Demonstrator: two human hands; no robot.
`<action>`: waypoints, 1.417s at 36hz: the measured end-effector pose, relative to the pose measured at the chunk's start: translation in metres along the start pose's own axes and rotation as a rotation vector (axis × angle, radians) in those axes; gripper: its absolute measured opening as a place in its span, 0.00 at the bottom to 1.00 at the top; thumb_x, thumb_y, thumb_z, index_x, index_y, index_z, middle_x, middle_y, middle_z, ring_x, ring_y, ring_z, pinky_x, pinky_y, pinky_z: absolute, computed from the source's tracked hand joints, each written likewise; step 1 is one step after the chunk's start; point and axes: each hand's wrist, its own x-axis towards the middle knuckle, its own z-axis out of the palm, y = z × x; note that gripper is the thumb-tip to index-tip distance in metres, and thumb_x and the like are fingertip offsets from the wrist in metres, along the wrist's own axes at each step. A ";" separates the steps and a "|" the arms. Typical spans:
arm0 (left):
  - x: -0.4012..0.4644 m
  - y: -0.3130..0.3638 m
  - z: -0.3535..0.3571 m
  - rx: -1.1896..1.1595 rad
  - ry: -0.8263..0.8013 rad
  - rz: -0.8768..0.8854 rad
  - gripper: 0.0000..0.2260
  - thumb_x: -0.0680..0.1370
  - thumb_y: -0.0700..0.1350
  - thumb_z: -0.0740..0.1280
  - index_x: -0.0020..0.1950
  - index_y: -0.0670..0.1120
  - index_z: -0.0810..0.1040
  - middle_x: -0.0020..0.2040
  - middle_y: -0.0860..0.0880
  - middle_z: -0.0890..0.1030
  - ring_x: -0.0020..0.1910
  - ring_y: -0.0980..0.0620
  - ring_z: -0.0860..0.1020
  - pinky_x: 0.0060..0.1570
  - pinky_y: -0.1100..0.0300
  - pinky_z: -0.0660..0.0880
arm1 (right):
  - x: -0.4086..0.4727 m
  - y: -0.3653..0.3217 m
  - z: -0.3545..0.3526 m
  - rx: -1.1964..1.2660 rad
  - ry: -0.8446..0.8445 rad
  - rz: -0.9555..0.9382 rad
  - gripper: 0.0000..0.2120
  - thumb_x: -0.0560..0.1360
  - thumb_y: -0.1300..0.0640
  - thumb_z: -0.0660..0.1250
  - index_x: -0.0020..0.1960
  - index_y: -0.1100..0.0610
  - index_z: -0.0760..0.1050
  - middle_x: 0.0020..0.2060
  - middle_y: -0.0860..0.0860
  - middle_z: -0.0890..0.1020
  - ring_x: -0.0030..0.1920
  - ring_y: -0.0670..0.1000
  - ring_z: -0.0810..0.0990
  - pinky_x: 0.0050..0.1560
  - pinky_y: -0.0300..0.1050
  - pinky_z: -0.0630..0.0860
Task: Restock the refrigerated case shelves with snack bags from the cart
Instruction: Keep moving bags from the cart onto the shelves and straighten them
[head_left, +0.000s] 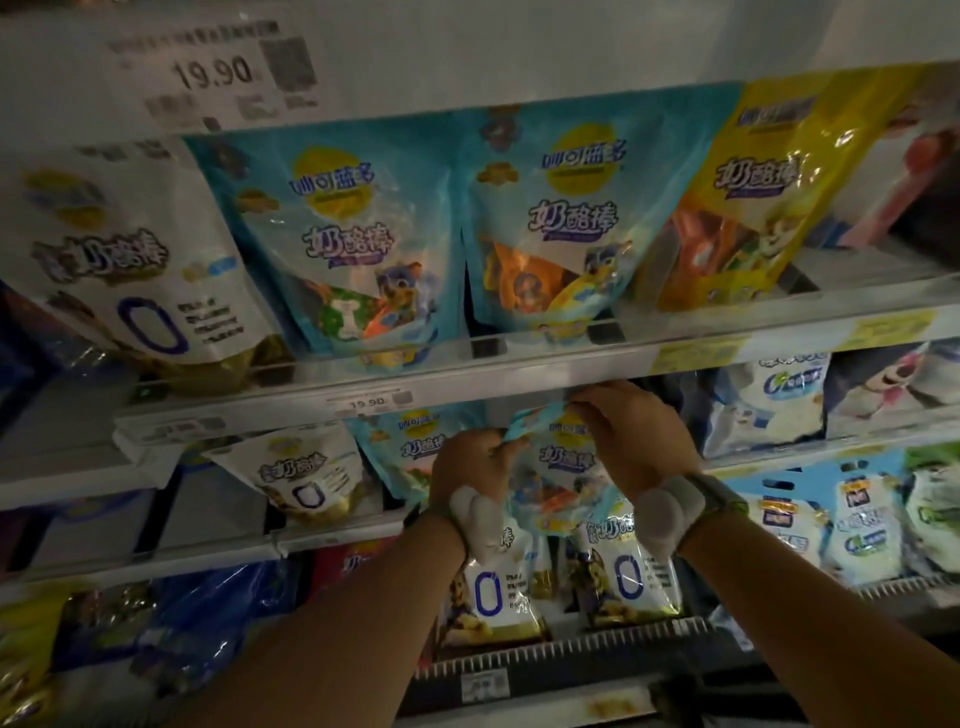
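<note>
Gripping the light blue snack bag (558, 467) by its top edge, your two hands hold it up just under the shelf rail (467, 371) with the 19.90 price tag (369, 401), in front of the second shelf of the case. Your left hand (470, 465) has its fingers curled round the bag's upper left corner, and your right hand (636, 441) pinches the upper right part of the same edge, fingers bent over the crumpled top. Both wrists wear pale straps with a padded lump on them. Just left of the held bag another blue bag (410, 452) stands on that shelf, and further left a white bag (306, 475) leans back. Below the held bag, two white bags with a big blue zero (631, 582) sit on the next shelf down. Above the rail, the top shelf carries a white bag (130, 260), two blue bags (358, 249) side by side, and a yellow bag (753, 197) at the right. To the right of your hands, white and blue packs (779, 395) fill the neighbouring shelves, though their print is too blurred to read.
</note>
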 end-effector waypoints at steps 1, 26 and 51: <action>0.001 -0.001 0.000 -0.003 0.008 0.005 0.12 0.78 0.54 0.69 0.46 0.47 0.87 0.36 0.46 0.83 0.31 0.54 0.76 0.32 0.65 0.64 | 0.000 0.002 0.001 0.004 0.002 0.019 0.09 0.78 0.49 0.65 0.54 0.48 0.81 0.54 0.50 0.82 0.49 0.59 0.81 0.43 0.55 0.79; 0.035 -0.017 0.003 -0.095 0.057 0.036 0.17 0.76 0.53 0.72 0.40 0.39 0.84 0.33 0.43 0.83 0.35 0.43 0.82 0.39 0.47 0.80 | 0.029 0.084 0.057 0.610 -0.294 0.228 0.44 0.55 0.62 0.85 0.68 0.58 0.69 0.58 0.49 0.80 0.59 0.45 0.79 0.49 0.29 0.76; 0.055 -0.024 0.010 -0.206 -0.047 0.036 0.19 0.71 0.62 0.70 0.57 0.54 0.83 0.53 0.52 0.85 0.55 0.49 0.82 0.54 0.46 0.81 | 0.074 0.103 0.073 0.575 -0.336 0.242 0.38 0.57 0.58 0.84 0.64 0.56 0.74 0.58 0.48 0.80 0.61 0.51 0.76 0.62 0.46 0.72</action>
